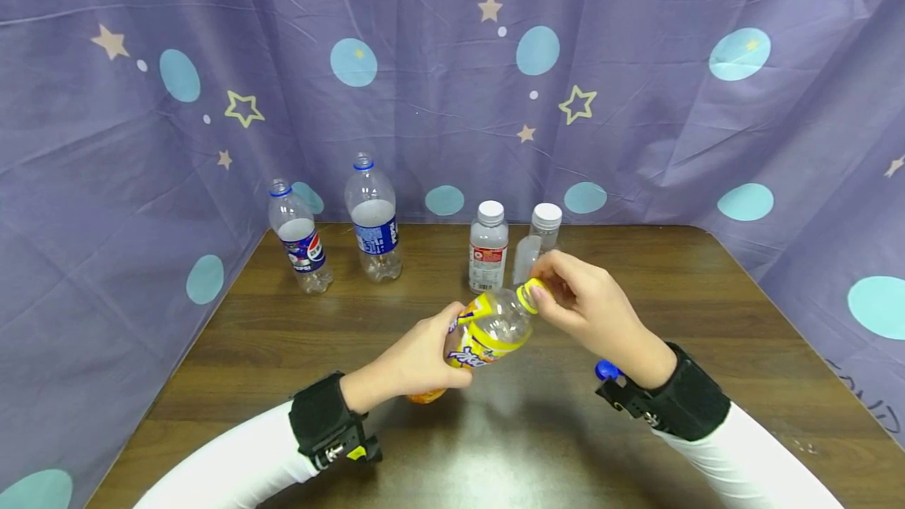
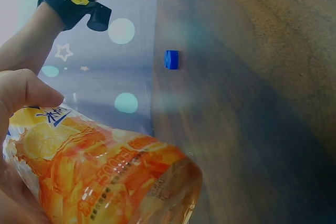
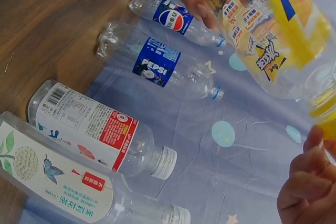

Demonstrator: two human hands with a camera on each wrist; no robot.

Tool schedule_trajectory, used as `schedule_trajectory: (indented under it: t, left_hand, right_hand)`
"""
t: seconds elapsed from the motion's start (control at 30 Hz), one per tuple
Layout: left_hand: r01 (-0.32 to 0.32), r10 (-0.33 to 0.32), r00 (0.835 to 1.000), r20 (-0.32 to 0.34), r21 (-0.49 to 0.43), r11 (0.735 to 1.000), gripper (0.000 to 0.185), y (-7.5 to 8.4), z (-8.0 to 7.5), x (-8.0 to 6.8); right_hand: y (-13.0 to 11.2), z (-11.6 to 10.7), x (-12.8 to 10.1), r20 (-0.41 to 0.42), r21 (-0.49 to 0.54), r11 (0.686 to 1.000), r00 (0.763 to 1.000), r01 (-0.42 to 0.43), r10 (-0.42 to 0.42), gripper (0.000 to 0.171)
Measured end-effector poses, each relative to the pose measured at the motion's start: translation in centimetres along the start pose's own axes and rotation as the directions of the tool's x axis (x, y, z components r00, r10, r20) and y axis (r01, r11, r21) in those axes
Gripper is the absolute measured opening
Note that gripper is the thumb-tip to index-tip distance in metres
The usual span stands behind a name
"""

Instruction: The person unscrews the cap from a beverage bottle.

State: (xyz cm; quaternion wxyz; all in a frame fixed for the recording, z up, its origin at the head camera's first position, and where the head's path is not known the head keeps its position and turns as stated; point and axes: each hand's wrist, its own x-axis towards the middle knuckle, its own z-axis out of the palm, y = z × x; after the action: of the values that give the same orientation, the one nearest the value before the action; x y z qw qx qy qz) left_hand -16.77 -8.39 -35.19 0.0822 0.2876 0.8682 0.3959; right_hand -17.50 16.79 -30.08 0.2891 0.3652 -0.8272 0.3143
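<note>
Backdrop: a purple cloth with stars and pale blue dots hangs behind and to both sides of the table.
Table: dark brown wood, with every bottle standing toward its far edge except the one in hand.
Orange-label bottle: a clear bottle with a yellow and orange label, held tilted above the middle of the table, neck pointing up and to the right — off the surface.
Left hand: the left hand is wrapped around the bottle's lower half, fingers curled on the label.
Right hand: the right hand pinches the yellow cap at the neck with its fingertips.
Pepsi bottles: two blue-label bottles, uncapped, stand at the far left, near each other.
White-capped bottles: two clear bottles stand just beside each other behind the hands.
Blue cap: a small blue cap lies on the table by the right wrist — apart from any bottle.
</note>
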Motion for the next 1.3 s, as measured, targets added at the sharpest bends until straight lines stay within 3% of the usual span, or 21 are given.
schedule_trajectory:
  t: [0.17,0.37,0.47,0.67,0.9,1.07,1.17,1.3]
  left_hand:
    - [0.012,-0.012,1.000,-0.001,-0.013,1.000,0.060,-0.2,-0.1,0.0]
    - [0.007,-0.007,1.000,-0.012,-0.026,1.000,0.061,-0.4,-0.1,0.1]
    - [0.003,-0.003,1.000,-0.018,-0.028,1.000,0.061,-0.6,-0.1,0.1]
    - [0.013,-0.014,0.999,-0.030,-0.018,1.000,0.062,-0.6,-0.1,0.0]
    - [0.006,-0.007,1.000,-0.029,-0.034,0.999,0.060,-0.8,-0.2,0.0]
    - [0.007,-0.007,1.000,-0.023,-0.029,1.000,0.060,-0.9,-0.1,0.1]
    - [0.009,-0.010,1.000,-0.020,-0.025,1.000,0.060,-1.0,0.0,0.2]
    - [0.008,-0.009,1.000,-0.015,-0.032,0.999,0.061,-1.0,0.1,0.3]
  right_hand:
    - [0.0,-0.1,-0.1,-0.013,0.019,0.999,0.999,0.043,-0.042,0.015]
    - [0.3,-0.1,-0.2,-0.150,0.081,0.992,0.985,0.094,-0.081,0.021]
    - [0.7,-0.6,-0.3,-0.221,0.081,0.996,0.975,0.047,-0.028,0.018]
    - [2.7,-2.6,-1.0,-0.304,0.005,0.988,0.941,-0.154,0.149,0.029]
    - [6.8,-4.6,-2.9,-0.236,-0.157,0.923,0.921,-0.351,0.310,0.032]
    - [9.9,-5.5,-5.4,-0.021,-0.302,0.852,0.897,-0.427,0.442,0.031]
    - [11.6,-5.6,-6.9,0.188,-0.359,0.825,0.831,-0.437,0.523,0.030]
    - [12.7,-5.1,-8.7,0.431,-0.424,0.798,0.679,-0.429,0.594,0.026]
